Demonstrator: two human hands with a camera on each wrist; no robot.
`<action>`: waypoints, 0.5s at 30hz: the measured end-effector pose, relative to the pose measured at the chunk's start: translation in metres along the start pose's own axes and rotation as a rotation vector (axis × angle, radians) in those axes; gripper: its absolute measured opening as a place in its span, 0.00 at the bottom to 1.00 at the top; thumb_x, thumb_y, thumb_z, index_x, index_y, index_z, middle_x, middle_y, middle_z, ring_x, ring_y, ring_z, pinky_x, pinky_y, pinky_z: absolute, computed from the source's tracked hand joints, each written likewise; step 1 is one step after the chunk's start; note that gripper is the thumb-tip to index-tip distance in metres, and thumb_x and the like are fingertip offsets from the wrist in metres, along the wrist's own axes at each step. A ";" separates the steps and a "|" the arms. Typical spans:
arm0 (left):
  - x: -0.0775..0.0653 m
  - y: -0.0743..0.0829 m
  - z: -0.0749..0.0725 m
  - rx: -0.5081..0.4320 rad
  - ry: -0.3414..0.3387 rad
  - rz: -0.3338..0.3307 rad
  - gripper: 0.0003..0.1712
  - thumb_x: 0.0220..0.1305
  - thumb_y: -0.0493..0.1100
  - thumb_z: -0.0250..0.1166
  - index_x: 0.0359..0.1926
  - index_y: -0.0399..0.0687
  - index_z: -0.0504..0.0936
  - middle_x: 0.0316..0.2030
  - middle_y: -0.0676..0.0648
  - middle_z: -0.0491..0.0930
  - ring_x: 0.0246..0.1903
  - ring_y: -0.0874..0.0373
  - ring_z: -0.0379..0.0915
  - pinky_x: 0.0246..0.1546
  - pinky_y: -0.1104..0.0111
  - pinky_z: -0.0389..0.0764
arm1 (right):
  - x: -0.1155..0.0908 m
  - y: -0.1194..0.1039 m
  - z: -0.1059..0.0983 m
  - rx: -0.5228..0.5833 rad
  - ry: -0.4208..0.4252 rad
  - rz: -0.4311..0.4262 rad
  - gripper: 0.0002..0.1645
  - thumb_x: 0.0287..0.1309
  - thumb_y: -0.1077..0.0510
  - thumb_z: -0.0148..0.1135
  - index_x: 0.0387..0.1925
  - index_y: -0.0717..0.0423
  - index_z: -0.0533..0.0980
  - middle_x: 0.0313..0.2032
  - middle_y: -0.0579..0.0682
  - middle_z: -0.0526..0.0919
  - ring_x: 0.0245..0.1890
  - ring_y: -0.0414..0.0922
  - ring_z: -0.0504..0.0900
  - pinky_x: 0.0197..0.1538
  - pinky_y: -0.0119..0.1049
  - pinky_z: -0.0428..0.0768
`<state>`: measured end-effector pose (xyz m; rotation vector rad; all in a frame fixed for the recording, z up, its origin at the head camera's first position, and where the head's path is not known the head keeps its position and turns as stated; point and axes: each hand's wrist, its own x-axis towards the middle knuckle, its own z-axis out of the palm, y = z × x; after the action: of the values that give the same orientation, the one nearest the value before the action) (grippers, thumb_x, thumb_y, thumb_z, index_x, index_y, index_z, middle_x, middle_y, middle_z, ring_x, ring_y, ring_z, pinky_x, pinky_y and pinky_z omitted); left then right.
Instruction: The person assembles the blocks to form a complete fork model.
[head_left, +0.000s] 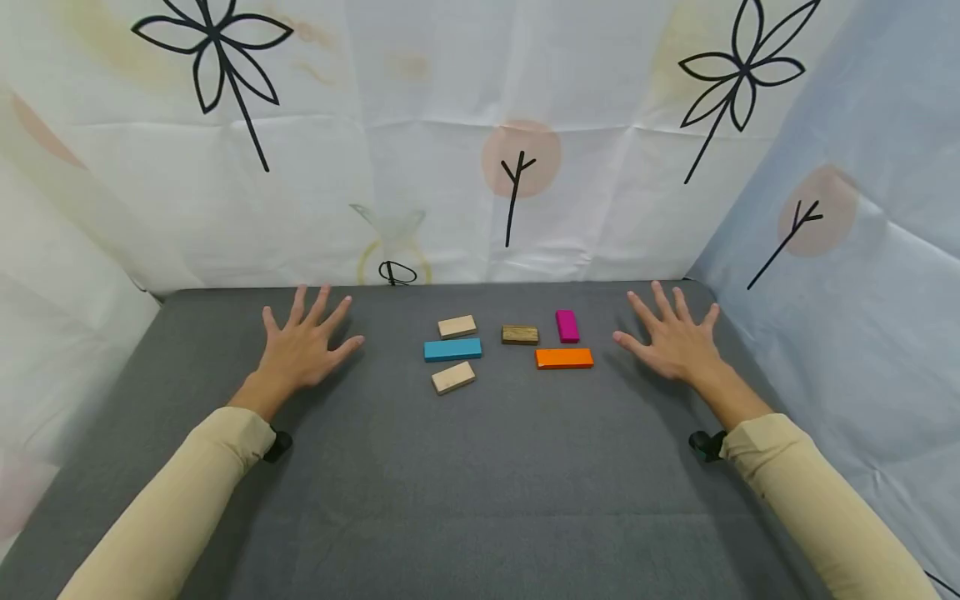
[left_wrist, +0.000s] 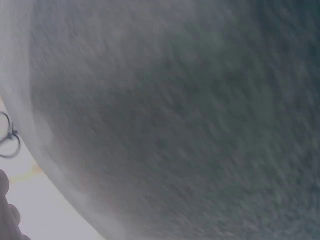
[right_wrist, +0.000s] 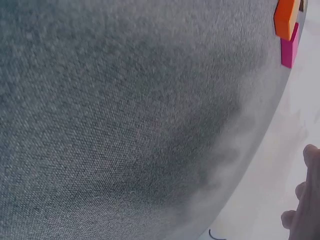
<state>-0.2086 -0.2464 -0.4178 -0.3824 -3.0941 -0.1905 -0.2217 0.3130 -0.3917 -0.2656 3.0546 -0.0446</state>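
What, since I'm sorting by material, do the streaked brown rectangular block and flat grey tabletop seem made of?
Brown rectangular block: probably wood, finish unclear; dark streaks resemble grain. Flat grey tabletop: seemingly fabric-covered, matte; the right wrist view shows fine weave.

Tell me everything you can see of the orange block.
The orange block is a plain, straight-edged bar, smooth and evenly coloured, perhaps painted wood. It lies flat on the gray tabletop; in the head view it runs left to right, just below the magenta block. The right hand is apart from it, to its right; only the tabletop seems to touch it.
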 end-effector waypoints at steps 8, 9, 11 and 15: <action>-0.001 0.026 0.005 0.020 0.002 0.109 0.44 0.72 0.69 0.48 0.79 0.55 0.52 0.79 0.42 0.40 0.76 0.38 0.30 0.62 0.26 0.35 | -0.005 -0.008 0.002 -0.027 -0.007 -0.057 0.53 0.65 0.22 0.38 0.80 0.45 0.44 0.78 0.62 0.37 0.75 0.69 0.37 0.60 0.78 0.26; -0.001 0.029 0.005 0.024 0.005 0.121 0.43 0.72 0.69 0.49 0.79 0.55 0.53 0.79 0.42 0.41 0.76 0.38 0.31 0.62 0.26 0.36 | -0.006 -0.009 0.002 -0.033 -0.009 -0.067 0.53 0.65 0.22 0.38 0.80 0.45 0.45 0.78 0.62 0.37 0.75 0.68 0.38 0.61 0.78 0.26; -0.001 0.035 0.006 0.023 0.007 0.141 0.43 0.72 0.68 0.50 0.79 0.56 0.53 0.79 0.42 0.42 0.76 0.38 0.32 0.62 0.26 0.36 | -0.007 -0.012 0.002 -0.043 -0.007 -0.087 0.53 0.66 0.22 0.39 0.80 0.45 0.45 0.78 0.62 0.37 0.75 0.68 0.39 0.62 0.77 0.27; -0.003 0.046 0.007 0.025 0.007 0.187 0.42 0.71 0.67 0.51 0.79 0.56 0.55 0.78 0.42 0.44 0.76 0.39 0.34 0.63 0.27 0.38 | -0.011 -0.019 0.004 -0.054 0.000 -0.138 0.51 0.67 0.24 0.41 0.80 0.46 0.46 0.78 0.61 0.39 0.75 0.67 0.41 0.63 0.76 0.29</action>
<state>-0.1947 -0.2022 -0.4198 -0.6637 -3.0265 -0.1484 -0.2070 0.2964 -0.3937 -0.4789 3.0354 0.0297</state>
